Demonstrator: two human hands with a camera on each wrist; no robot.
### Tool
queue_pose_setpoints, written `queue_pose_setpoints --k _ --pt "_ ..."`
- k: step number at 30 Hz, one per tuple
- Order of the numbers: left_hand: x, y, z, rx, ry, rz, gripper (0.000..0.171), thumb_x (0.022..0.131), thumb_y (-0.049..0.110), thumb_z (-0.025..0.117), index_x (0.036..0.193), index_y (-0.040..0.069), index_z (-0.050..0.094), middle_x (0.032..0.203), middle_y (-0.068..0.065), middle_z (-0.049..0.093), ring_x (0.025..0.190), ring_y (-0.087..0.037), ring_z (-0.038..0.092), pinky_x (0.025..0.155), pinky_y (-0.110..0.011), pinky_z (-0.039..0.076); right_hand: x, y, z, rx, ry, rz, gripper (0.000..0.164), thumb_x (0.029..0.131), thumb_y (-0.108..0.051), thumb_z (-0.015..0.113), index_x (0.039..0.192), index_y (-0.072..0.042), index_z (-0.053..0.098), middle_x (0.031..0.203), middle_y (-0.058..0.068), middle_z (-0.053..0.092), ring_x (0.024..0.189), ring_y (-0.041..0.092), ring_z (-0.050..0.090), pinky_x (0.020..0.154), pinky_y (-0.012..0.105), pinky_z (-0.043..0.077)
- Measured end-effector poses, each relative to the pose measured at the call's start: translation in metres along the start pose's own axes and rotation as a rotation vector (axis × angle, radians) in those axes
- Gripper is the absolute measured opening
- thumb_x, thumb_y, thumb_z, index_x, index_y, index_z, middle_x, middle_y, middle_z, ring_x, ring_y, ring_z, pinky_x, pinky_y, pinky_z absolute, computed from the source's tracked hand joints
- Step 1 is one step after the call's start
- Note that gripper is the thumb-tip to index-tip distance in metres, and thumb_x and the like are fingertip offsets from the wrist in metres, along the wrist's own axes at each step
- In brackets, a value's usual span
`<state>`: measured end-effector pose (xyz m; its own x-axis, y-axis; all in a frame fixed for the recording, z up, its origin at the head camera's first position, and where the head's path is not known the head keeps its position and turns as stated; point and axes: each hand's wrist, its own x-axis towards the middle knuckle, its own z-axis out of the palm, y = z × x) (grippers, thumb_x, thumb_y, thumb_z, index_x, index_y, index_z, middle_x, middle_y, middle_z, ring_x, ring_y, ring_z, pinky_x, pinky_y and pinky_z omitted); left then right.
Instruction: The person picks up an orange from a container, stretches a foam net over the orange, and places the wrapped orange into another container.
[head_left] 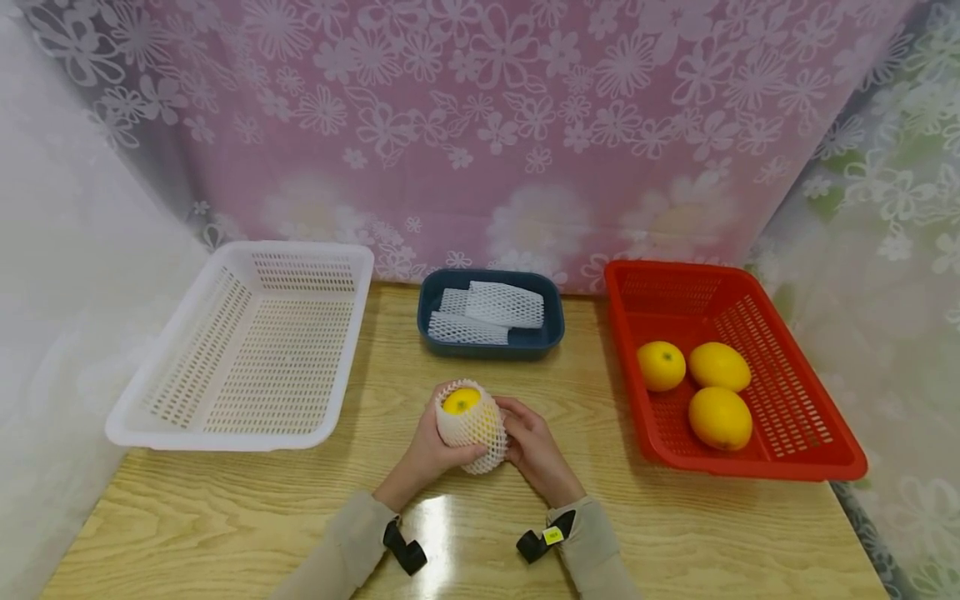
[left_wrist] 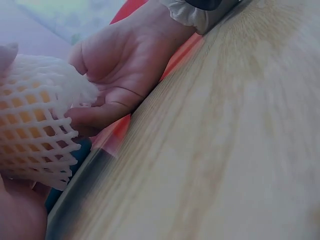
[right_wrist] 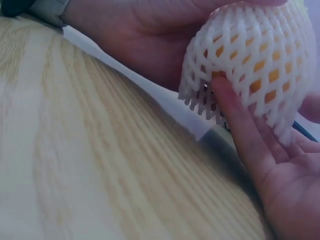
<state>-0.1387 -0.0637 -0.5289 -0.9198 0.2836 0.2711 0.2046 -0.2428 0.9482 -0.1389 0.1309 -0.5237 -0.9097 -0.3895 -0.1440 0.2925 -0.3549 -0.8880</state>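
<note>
Your left hand (head_left: 429,450) wraps the yellow fruit (head_left: 461,401) through its white foam net (head_left: 480,433), thumb laid across the front, while your right hand (head_left: 538,450) pinches the net's lower rim between thumb and fingers. You hold the fruit off the counter (head_left: 225,512), in front of its middle, with the stem end showing in the net's open top.

To do this well, I'd keep the left hand's grip firm but soft, since foam mesh probably tears if squeezed or yanked. Draw the rim down a little at a time, working round it rather than tugging one spot, and ease your left thumb when it traps the mesh. Aim for even cover at both ends.

Just beyond your hands, a blue tray (head_left: 491,353) sits at the middle of the counter's far edge, with more foam nets (head_left: 506,304) lying flat in it. Toward the right edge, a red basket (head_left: 750,468) holds three bare yellow fruits (head_left: 720,418). Toward the left edge stands a white basket (head_left: 225,442). Behind everything hangs a pink flowered curtain (head_left: 480,150).
</note>
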Motion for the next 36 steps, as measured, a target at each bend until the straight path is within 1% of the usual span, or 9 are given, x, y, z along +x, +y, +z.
queue_pose_setpoints --k 6,9,14,18,22,27,31,33,36 --pt "-0.0003 0.0009 0.0002 0.037 0.028 0.01 0.08 0.072 0.009 0.087 0.136 0.004 0.041 0.122 -0.011 0.057 0.104 -0.021 0.059 0.087 -0.032 0.052 0.0007 0.002 0.0007 -0.03 0.008 -0.022 0.035 0.105 -0.013 0.046 0.138 0.0 0.048 0.122 0.009 0.062 0.103 0.018 0.064 0.081 0.035 0.056" --pt "-0.0015 0.0012 -0.0007 0.05 0.059 0.001 0.076 0.072 0.01 0.086 0.134 0.002 0.042 0.121 -0.011 0.057 0.102 -0.02 0.059 0.086 -0.03 0.052 0.0013 0.0048 0.0016 -0.084 0.037 -0.06 0.033 0.104 -0.011 0.047 0.135 0.001 0.051 0.115 0.007 0.066 0.097 0.016 0.065 0.078 0.032 0.056" --pt "-0.0033 0.0012 -0.0014 0.023 0.103 -0.004 0.072 0.075 0.015 0.08 0.133 -0.004 0.042 0.117 -0.01 0.058 0.099 -0.017 0.06 0.084 -0.027 0.052 0.0018 0.0083 0.0039 -0.278 0.169 -0.225 0.025 0.099 -0.005 0.056 0.121 0.003 0.062 0.091 0.004 0.069 0.076 0.011 0.062 0.065 0.023 0.052" --pt "-0.0033 0.0011 -0.001 -0.034 0.053 0.037 0.069 0.081 0.018 0.075 0.136 -0.005 0.041 0.123 -0.014 0.061 0.104 -0.019 0.063 0.088 -0.029 0.052 0.0028 0.0087 0.0046 -0.352 0.264 -0.361 0.019 0.097 -0.009 0.064 0.108 0.006 0.068 0.082 0.006 0.064 0.065 0.012 0.054 0.057 0.022 0.047" --pt "-0.002 -0.0007 -0.0016 -0.045 -0.001 0.073 0.065 0.084 0.02 0.072 0.139 -0.001 0.044 0.132 -0.014 0.06 0.11 -0.02 0.061 0.094 -0.029 0.049 0.0015 0.0069 0.0039 -0.338 0.181 -0.392 0.026 0.101 -0.013 0.057 0.111 0.01 0.065 0.095 0.01 0.066 0.075 0.014 0.06 0.067 0.026 0.053" --pt "-0.0013 -0.0018 -0.0023 -0.009 -0.004 0.064 0.064 0.085 0.02 0.07 0.141 0.001 0.045 0.136 -0.012 0.058 0.108 -0.019 0.06 0.091 -0.029 0.05 -0.0011 0.0056 0.0017 -0.374 0.057 -0.332 0.032 0.099 -0.01 0.058 0.126 0.007 0.06 0.117 0.009 0.066 0.101 0.016 0.063 0.085 0.027 0.052" --pt "-0.0016 -0.0009 -0.0018 0.027 0.011 0.036 0.065 0.084 0.022 0.068 0.139 -0.003 0.044 0.127 -0.016 0.059 0.102 -0.019 0.061 0.088 -0.03 0.051 -0.0024 0.0055 0.0013 -0.359 0.004 -0.308 0.043 0.094 -0.008 0.064 0.133 0.007 0.054 0.126 0.014 0.06 0.111 0.017 0.059 0.094 0.027 0.048" --pt "-0.0023 0.0003 -0.0016 0.032 0.003 0.014 0.064 0.085 0.023 0.066 0.138 -0.003 0.043 0.122 -0.017 0.057 0.099 -0.019 0.061 0.086 -0.03 0.052 -0.0031 0.0049 0.0017 -0.345 -0.034 -0.299 0.048 0.093 -0.009 0.065 0.136 0.009 0.051 0.13 0.019 0.058 0.114 0.017 0.058 0.096 0.026 0.047" --pt "-0.0026 0.0004 -0.0019 0.038 -0.017 0.008 0.061 0.088 0.024 0.062 0.138 -0.004 0.042 0.122 -0.018 0.055 0.099 -0.018 0.06 0.087 -0.03 0.051 -0.0036 0.0037 0.0026 -0.337 -0.08 -0.284 0.052 0.093 -0.011 0.065 0.137 0.011 0.049 0.133 0.018 0.056 0.117 0.016 0.056 0.098 0.026 0.046"
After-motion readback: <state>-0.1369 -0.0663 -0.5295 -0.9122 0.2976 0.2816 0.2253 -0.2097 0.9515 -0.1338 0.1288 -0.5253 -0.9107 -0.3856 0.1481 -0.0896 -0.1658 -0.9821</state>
